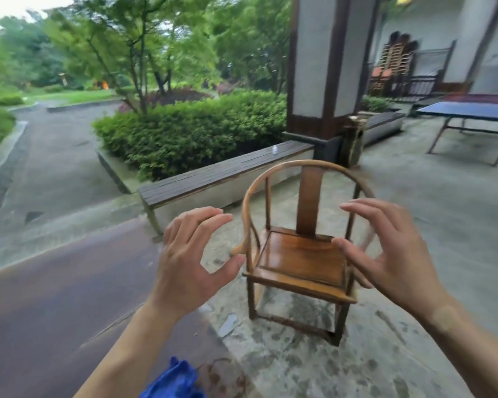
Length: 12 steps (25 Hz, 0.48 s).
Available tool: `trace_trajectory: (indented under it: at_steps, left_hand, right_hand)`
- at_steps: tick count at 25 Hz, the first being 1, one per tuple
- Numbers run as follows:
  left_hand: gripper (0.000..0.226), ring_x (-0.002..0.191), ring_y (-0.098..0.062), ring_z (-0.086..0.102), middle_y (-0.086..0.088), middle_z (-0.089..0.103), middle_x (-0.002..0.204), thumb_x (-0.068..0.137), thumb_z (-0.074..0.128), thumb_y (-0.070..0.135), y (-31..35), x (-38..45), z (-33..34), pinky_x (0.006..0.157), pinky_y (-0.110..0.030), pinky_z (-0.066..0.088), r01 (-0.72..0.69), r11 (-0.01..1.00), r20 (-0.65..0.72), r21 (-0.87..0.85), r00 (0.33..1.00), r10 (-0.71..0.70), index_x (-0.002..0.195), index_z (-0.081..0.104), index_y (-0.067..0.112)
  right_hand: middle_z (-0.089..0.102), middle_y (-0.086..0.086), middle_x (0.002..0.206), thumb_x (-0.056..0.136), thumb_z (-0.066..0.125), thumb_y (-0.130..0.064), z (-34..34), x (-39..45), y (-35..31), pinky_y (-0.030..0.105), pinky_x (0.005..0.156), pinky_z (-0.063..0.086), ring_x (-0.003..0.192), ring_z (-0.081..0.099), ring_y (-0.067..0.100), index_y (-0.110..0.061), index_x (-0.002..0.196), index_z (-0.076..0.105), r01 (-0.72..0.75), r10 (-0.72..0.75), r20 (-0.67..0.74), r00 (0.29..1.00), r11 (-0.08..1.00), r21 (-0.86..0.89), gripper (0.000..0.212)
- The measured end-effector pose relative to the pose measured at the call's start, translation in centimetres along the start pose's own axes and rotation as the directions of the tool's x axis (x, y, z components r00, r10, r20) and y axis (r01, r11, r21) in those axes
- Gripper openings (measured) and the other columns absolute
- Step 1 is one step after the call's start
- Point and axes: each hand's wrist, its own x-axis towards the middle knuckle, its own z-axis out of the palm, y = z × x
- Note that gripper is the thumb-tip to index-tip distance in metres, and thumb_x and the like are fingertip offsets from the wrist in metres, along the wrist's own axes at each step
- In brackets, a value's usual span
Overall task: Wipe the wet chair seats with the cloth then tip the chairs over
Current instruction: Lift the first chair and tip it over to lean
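A wooden round-backed armchair (299, 254) stands upright on the wet paving in front of me, its seat facing me. My left hand (190, 259) is raised to the left of the chair's armrest, fingers spread, holding nothing. My right hand (391, 254) is raised in front of the chair's right side, fingers apart and empty, covering part of the right armrest. A blue cloth (176, 380) lies low at the bottom edge, under my left forearm; what it rests on is hidden.
A long wooden bench (213, 173) runs behind the chair beside a hedge (190, 130). A thick pillar (328, 67) rises behind it. A blue ping-pong table (472, 113) stands at the right. Stacked chairs (397, 64) lean at the far wall. A dark path lies to the left.
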Motion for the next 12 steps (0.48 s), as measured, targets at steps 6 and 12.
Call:
trace_trajectory:
  at_steps: [6, 12]
  left_hand:
    - [0.057, 0.13, -0.026, 0.052, -0.005, 0.06, 0.134, 0.083, 0.063, 0.054, 7.3, 6.8, 11.9, 0.115, -0.055, 0.031, -0.22, 0.973, 0.052, -0.071, 0.973, 0.224, 0.128, 0.063, 0.018]
    - [0.061, 0.138, -0.031, 0.047, -0.008, 0.055, 0.144, 0.088, 0.054, 0.061, 15.0, 8.9, 22.7, 0.116, -0.063, 0.025, -0.303, 0.95, 0.129, -0.078, 0.942, 0.311, 0.135, 0.061, 0.023]
  right_hand:
    - [0.062, 0.006, 0.129, 0.086, 0.064, -0.05, -8.8, -4.9, 10.1, 0.05, 0.099, 0.044, 0.124, 0.054, 0.034, -0.016, 0.124, 0.065, -0.131, 0.109, -0.08, 0.991, 0.914, -0.385, 0.05]
    - [0.062, 0.008, 0.135, 0.089, 0.049, -0.059, -13.5, -12.1, 17.4, 0.057, 0.107, 0.036, 0.135, 0.05, 0.034, -0.019, 0.122, 0.068, -0.285, 0.285, -0.113, 0.952, 0.685, -0.67, 0.055]
